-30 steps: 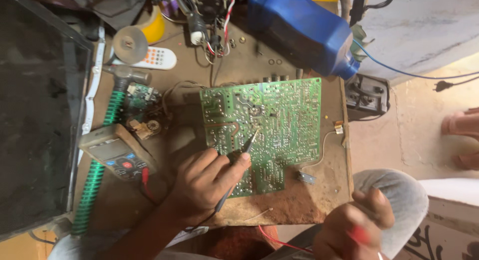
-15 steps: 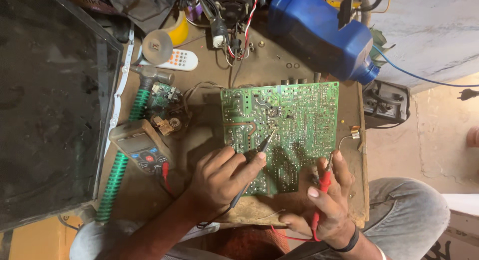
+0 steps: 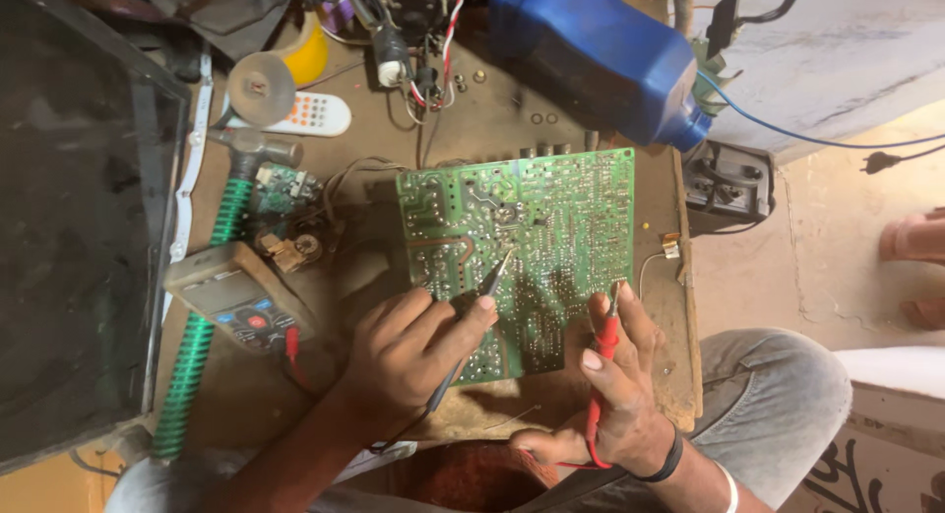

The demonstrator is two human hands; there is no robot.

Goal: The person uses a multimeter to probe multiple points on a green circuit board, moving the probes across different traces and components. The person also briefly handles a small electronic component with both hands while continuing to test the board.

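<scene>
Right hand [image 3: 615,390] nearest the camera, fingers wrapped round the red probe [image 3: 602,360], tip touching the lower right edge of the green circuit board [image 3: 532,242]. Red lead runs down from the probe past the wrist, which wears a dark band. Left hand [image 3: 413,351] pinches the black probe [image 3: 482,311] pen-style, tip planted on the solder side near board centre. Board lies flat, solder side up, on the brown table [image 3: 394,129], in the middle, just ahead of both hands. Left of the left hand: grey multimeter [image 3: 236,296] with a red lead plugged in, lying over a green ribbed hose [image 3: 202,336]. Beyond it a small green module [image 3: 285,188] with loose brown parts, then a hammer head [image 3: 251,149]. Further back: white remote [image 3: 310,114], grey tape roll [image 3: 261,85], bundle of twisted wires [image 3: 428,60]. Far right corner: blue plastic jug [image 3: 591,55] on its side. Dark screen panel [image 3: 69,237] fills the left edge.
</scene>
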